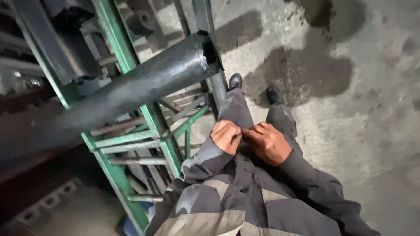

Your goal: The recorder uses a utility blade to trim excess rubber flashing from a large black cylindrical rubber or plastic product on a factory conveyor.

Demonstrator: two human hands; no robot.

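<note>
Grey work jacket (238,196) fills the near edge, its front placket held by both hands. Left hand (226,136) curls nearly closed, its grip pinching the jacket edge; right hand (269,143) meets it fingertip to fingertip, fingers bent on the same cloth. Fastening looks underway. Left stands a green metal rack (153,118) carrying a dark steel pipe (144,83); concrete floor (372,109) lies right.

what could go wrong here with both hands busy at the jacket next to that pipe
The big dark pipe juts off the green rack with a ragged cut end at about body height; leaning in might snag a sleeve. Left hand and right hand are both occupied at the jacket front, so neither could brace.
</note>
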